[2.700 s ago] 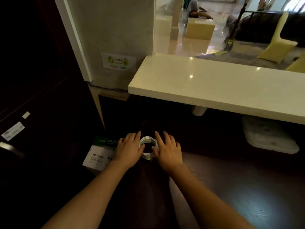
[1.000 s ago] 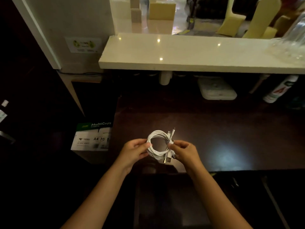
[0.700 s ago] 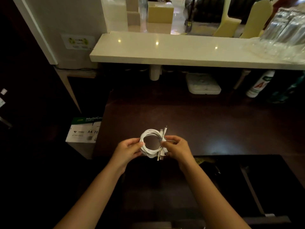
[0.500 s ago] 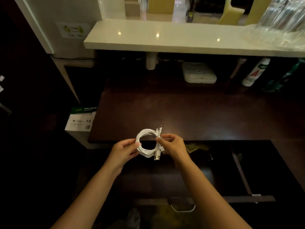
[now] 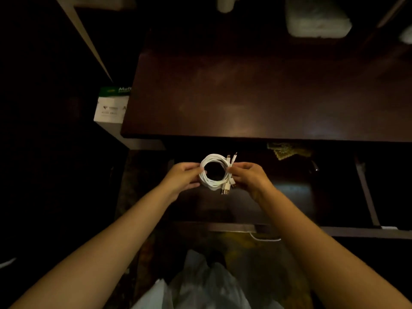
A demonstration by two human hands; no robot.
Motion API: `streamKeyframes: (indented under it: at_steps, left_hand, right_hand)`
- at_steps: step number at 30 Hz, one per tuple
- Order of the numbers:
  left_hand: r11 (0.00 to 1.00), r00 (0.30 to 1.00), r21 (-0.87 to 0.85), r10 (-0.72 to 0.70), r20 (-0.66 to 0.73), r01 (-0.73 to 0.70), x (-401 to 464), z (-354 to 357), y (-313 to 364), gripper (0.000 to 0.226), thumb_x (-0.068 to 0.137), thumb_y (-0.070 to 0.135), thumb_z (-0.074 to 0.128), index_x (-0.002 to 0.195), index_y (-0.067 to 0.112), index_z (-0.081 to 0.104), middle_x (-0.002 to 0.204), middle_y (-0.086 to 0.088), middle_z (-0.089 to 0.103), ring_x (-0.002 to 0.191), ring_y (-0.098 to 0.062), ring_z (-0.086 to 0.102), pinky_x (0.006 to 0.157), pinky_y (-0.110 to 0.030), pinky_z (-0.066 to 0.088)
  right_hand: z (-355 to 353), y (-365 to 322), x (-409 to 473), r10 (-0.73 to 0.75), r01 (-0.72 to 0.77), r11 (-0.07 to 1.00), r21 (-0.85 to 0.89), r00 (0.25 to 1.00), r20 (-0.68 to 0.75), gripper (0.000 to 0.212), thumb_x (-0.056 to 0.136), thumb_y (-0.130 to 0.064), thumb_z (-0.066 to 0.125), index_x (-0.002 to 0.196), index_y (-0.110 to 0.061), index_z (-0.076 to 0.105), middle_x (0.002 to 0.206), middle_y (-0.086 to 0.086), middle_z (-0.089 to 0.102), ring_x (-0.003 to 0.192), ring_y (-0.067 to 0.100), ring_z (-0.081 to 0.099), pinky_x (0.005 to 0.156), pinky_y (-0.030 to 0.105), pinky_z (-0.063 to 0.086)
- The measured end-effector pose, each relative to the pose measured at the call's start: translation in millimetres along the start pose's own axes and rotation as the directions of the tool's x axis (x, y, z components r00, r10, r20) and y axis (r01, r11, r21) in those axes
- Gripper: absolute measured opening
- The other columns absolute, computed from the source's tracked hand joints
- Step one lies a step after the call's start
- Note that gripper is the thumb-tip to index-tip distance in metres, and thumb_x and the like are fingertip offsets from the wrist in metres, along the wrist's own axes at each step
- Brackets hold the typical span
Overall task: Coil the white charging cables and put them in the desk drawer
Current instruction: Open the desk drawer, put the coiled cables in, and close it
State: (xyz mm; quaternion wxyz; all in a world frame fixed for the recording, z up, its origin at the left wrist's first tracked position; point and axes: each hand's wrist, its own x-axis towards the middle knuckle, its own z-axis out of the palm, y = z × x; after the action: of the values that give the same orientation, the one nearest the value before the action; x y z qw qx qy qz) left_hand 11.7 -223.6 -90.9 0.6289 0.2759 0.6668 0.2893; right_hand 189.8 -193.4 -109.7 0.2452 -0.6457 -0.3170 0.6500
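Note:
A coil of white charging cables hangs between both my hands, its plug ends sticking out on the right side. My left hand pinches the coil's left side and my right hand grips its right side around the plugs. The coil is held above the open desk drawer, a dark cavity below the front edge of the dark wooden desk. The drawer's inside is too dark to make out.
A box of A4 paper stands on the floor left of the desk. A yellowish scrap lies at the drawer's back right. A white flat device sits at the desk's far side. A pale plastic bag lies below the drawer.
The view has tilted down and the drawer now shows wide open beneath my hands. Both hands have carried the coil from over the desk top toward me, over the drawer.

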Motion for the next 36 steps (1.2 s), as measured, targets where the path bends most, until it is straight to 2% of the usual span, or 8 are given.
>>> streamKeyframes:
  at_steps: [6,8,10,14,19,27,32,36]
  left_hand:
    - [0.973,0.992,0.196,-0.124,-0.011,0.124,57,2,-27,0.030,0.091,0.012,0.053,0.118,0.001,0.057,0.107,-0.009,0.058,0.102,-0.018,0.056,0.079,-0.029,0.051]
    - [0.959,0.983,0.216,-0.185,-0.007,0.182,71,0,-35,0.028,0.091,0.014,0.054,0.116,0.003,0.057,0.113,-0.011,0.059,0.112,-0.022,0.055,0.085,-0.033,0.049]
    - [0.940,0.967,0.229,-0.254,-0.021,0.252,82,-1,-43,0.029,0.090,0.015,0.056,0.117,0.006,0.055,0.122,-0.011,0.057,0.119,-0.024,0.052,0.090,-0.035,0.046]
    - [0.905,0.928,0.216,-0.373,-0.014,0.367,97,0,-60,0.028,0.090,0.015,0.055,0.118,0.010,0.054,0.114,-0.007,0.058,0.101,-0.018,0.055,0.092,-0.036,0.044]
    - [0.897,0.904,0.113,-0.423,-0.055,0.427,109,3,-75,0.031,0.088,0.013,0.058,0.119,0.008,0.053,0.107,-0.004,0.054,0.098,-0.018,0.052,0.091,-0.034,0.044]
    - [0.874,0.881,0.116,-0.470,-0.044,0.472,110,9,-88,0.030,0.089,0.015,0.057,0.119,0.011,0.054,0.107,-0.003,0.054,0.093,-0.017,0.054,0.087,-0.034,0.044]
    - [0.883,0.901,0.180,-0.429,-0.065,0.434,111,6,-95,0.031,0.088,0.011,0.058,0.119,0.006,0.055,0.099,-0.006,0.059,0.067,-0.010,0.054,0.065,-0.025,0.040]
    - [0.899,0.926,0.221,-0.367,-0.088,0.378,113,8,-98,0.029,0.087,0.009,0.058,0.116,0.002,0.057,0.089,-0.008,0.062,0.063,-0.011,0.055,0.075,-0.030,0.041]
  right_hand:
    - [-1,28,57,0.111,-0.102,0.985,-0.138,0.992,0.062,0.011,0.079,-0.003,0.068,0.071,-0.009,0.062,0.054,0.003,0.059,0.037,0.005,0.053,0.044,0.018,0.045]
    - [-3,38,74,0.149,-0.125,0.970,-0.207,0.983,0.107,0.005,0.080,-0.007,0.068,0.081,-0.004,0.065,0.055,0.003,0.062,0.039,0.005,0.054,0.048,0.021,0.042]
    - [-4,50,89,0.198,-0.157,0.954,-0.254,0.969,0.146,0.021,0.081,-0.011,0.069,0.098,0.000,0.064,0.049,-0.003,0.063,0.040,0.004,0.055,0.049,0.021,0.040]
    - [-5,67,103,0.244,-0.195,0.939,-0.282,0.958,0.153,0.033,0.080,-0.012,0.070,0.108,0.002,0.061,0.066,0.004,0.065,0.056,0.010,0.061,0.059,0.024,0.044]
    - [-1,78,111,0.243,-0.196,0.932,-0.304,0.962,0.123,0.033,0.079,-0.009,0.071,0.108,-0.001,0.058,0.087,0.012,0.064,0.062,0.013,0.060,0.046,0.017,0.043]
    - [-7,86,118,0.255,-0.183,0.894,-0.408,0.958,0.129,0.035,0.080,-0.013,0.071,0.110,-0.005,0.056,0.076,0.004,0.061,0.063,0.012,0.058,0.056,0.023,0.044]
    - [-4,88,118,0.235,-0.114,0.838,-0.534,0.958,0.165,0.023,0.078,-0.014,0.072,0.096,-0.006,0.061,0.074,0.006,0.062,0.061,0.013,0.057,0.053,0.023,0.041]
    - [-1,90,120,0.193,-0.078,0.808,-0.584,0.971,0.138,0.017,0.077,-0.015,0.074,0.085,-0.002,0.064,0.080,0.014,0.067,0.070,0.024,0.064,0.066,0.031,0.051]
